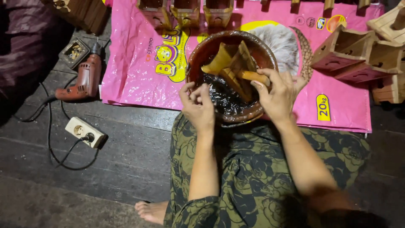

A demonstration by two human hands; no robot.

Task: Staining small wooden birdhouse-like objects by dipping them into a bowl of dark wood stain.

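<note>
A round brown basin (202,52) holding dark glossy liquid sits at my knees on a pink plastic sack (139,55). A small wooden house-shaped piece (232,63) stands tilted in the liquid. My right hand (278,95) is at the basin's right rim, gripping a yellowish wooden handle (253,76) that reaches toward the piece. My left hand (197,105) hovers over the near left rim, fingers curled together, with nothing clearly in it.
Wooden box-like pieces (358,55) lie on the sack at right and others (187,12) line its far edge. A red electric drill (84,80), its cord and a white power strip (84,131) lie on the dark plank floor at left. My patterned lap (253,177) fills the foreground.
</note>
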